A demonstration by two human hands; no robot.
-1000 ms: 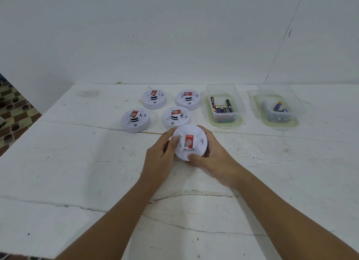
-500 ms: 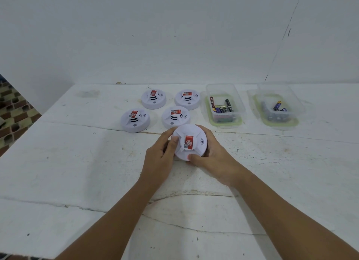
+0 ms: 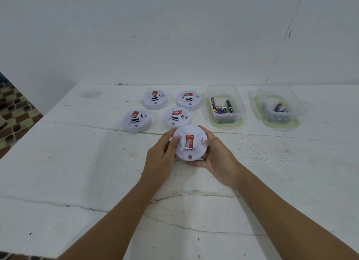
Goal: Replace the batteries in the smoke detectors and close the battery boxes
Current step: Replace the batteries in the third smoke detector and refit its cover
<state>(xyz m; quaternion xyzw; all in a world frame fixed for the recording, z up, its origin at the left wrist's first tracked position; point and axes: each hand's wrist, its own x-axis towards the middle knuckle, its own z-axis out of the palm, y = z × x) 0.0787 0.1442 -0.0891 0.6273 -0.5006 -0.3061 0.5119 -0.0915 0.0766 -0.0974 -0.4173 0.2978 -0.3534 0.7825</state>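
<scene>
Fingers (image 3: pixel 175 141) of both my hands clamp the smoke detector (image 3: pixel 190 143) between them; a loose grip risks dropping it onto the tabletop (image 3: pixel 77 172) below.

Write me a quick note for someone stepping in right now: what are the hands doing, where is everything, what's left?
Left hand and right hand both grip the near smoke detector, face up, unopened. Four other detectors sit behind it on the table. Batteries lie in the left tub and right tub. No battery box looks open; every swap appears still to do.
</scene>
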